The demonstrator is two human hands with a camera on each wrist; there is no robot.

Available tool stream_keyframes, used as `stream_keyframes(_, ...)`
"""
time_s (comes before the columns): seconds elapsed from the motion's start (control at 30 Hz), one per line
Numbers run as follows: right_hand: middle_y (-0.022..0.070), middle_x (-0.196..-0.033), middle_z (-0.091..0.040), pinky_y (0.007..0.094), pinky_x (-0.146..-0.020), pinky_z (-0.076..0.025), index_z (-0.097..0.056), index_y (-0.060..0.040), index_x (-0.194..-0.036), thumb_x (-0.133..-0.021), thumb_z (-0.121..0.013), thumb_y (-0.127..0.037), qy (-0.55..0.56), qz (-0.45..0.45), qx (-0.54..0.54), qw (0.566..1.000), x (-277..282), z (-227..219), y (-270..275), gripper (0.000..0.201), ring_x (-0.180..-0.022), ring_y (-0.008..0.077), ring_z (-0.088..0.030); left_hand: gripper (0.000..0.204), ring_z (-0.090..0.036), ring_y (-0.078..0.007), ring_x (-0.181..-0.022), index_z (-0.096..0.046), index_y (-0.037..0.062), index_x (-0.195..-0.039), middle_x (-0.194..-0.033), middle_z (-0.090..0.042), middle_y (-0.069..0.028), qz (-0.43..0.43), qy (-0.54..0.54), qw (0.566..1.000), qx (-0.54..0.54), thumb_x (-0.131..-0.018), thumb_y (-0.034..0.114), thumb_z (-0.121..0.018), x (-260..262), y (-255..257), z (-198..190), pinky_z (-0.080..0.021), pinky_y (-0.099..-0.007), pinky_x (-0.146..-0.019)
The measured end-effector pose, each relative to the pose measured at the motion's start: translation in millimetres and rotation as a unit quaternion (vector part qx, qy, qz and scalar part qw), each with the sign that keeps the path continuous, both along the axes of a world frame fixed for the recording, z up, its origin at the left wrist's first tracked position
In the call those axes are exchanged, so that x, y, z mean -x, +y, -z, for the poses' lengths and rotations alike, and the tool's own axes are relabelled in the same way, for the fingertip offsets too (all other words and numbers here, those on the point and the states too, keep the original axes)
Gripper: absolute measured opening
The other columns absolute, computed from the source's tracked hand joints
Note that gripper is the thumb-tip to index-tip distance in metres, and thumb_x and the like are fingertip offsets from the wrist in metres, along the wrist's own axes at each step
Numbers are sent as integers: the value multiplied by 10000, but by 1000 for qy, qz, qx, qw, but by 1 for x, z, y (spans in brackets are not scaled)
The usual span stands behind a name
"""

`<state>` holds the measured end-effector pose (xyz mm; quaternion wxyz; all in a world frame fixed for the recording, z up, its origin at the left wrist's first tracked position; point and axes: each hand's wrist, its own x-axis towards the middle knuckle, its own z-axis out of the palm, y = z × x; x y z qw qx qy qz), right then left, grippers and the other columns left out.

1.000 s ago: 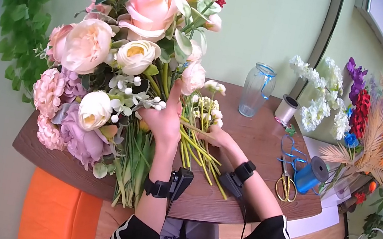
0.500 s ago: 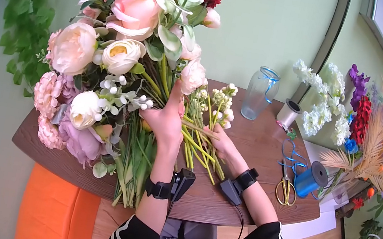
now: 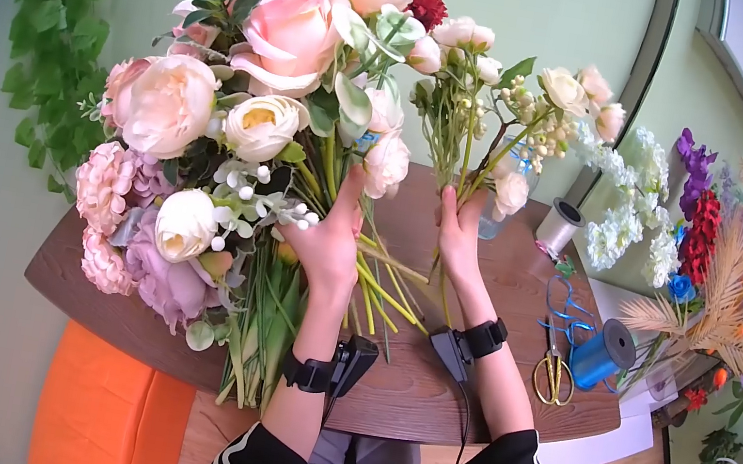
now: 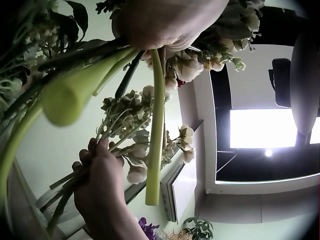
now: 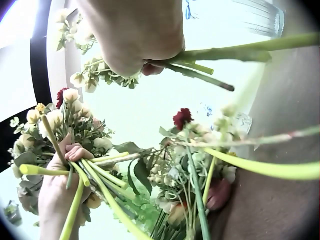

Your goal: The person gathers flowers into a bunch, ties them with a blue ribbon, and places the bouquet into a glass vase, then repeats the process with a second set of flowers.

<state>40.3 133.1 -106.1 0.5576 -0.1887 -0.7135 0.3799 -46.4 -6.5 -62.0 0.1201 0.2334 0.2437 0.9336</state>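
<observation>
In the head view a large bouquet of pink, cream and lilac flowers is gripped around its stems by the left hand. To its right, the right hand holds upright a smaller bunch of white flowers and pale berries, its thumb and fingers round the stems. The left wrist view shows the right hand curled round these stems. In the right wrist view the left hand grips the bouquet, whose cut green stems fan out below the fist.
Behind the small bunch stands a glass vase, partly hidden. On the brown table are a silver ribbon spool, gold-handled scissors and a blue ribbon spool. More flowers stand at the right; an orange seat is below left.
The right hand has lifted the small white bunch from low over the table to upright beside the bouquet. The left hand keeps its grip, while the bouquet has shifted slightly.
</observation>
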Motion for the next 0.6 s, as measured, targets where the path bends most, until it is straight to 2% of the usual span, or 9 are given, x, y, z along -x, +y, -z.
stream_keyframes(0.03,131,-993,-451,230,-687,-390,-194,27,-1207,-877,-400,-161,7,10,-3,1000,0,-1,4,432,-832,138,-457,441,-389,-57,-457,-403,33,-1044,-758,-517,-30,-3,2,1000,2,-685,-51,-644,2,2,2,-292,-208,-361)
stream_keyframes(0.23,126,-1086,-435,289,-900,-297,-286,32,-1183,-873,-437,-191,16,8,-16,1000,-9,-23,-19,411,-994,171,-420,474,-388,-59,-441,-396,31,-1055,-741,-514,-33,-4,-3,1000,5,-669,-55,-657,0,6,5,-307,-208,-362)
stream_keyframes(0.3,126,-1101,-434,288,-889,-321,-294,31,-1184,-873,-443,-200,33,-29,7,999,-8,-22,-12,415,-1010,165,-412,429,-397,-61,-433,-426,30,-1023,-711,-520,-31,-9,-11,999,34,-671,-37,-662,0,8,7,-324,-205,-365)
stream_keyframes(0.4,32,-880,-462,216,-629,-387,-324,-9,-1166,-881,-433,-210,50,-92,24,994,-6,-20,-12,365,-768,85,-440,293,-418,-58,-441,-490,16,-926,-695,-534,-25,-6,54,995,79,-684,-23,-650,-1,4,4,-333,-192,-370)
stream_keyframes(0.43,6,-817,-445,196,-567,-362,-331,-18,-1161,-882,-430,-212,49,-132,38,989,-7,-24,-20,353,-699,62,-419,167,-448,-61,-454,-528,9,-810,-706,-555,-23,-6,74,992,102,-691,-4,-645,-4,1,0,-368,-192,-397)
stream_keyframes(0.5,-60,-672,-339,171,-468,-257,-348,-44,-1134,-885,-425,-221,66,-187,65,978,-1,-35,-49,315,-544,17,-297,169,-487,-74,-520,-535,-8,-815,-744,-567,-29,19,90,994,65,-690,5,-648,-9,5,1,-408,-212,-473)
stream_keyframes(0.53,-52,-694,-365,174,-473,-277,-335,-39,-1144,-888,-412,-217,43,-213,49,975,-1,-36,-56,320,-557,20,-314,171,-506,-81,-553,-539,-17,-818,-763,-573,-32,31,97,994,48,-690,9,-649,-11,7,1,-428,-222,-510)
stream_keyframes(0.57,-30,-732,-412,194,-503,-322,-323,-33,-1152,-890,-401,-205,11,-202,34,979,0,-36,-62,323,-586,44,-367,211,-527,-97,-675,-545,-38,-865,-812,-581,-38,-61,119,990,56,-691,18,-651,-13,10,2,-435,-244,-645)
stream_keyframes(0.6,-9,-770,-458,215,-534,-367,-310,-27,-1160,-891,-390,-193,-21,-192,18,981,0,-36,-65,326,-616,67,-420,235,-515,-97,-759,-544,-50,-904,-861,-579,-43,-41,123,990,61,-700,15,-639,-11,12,5,-415,-238,-699)
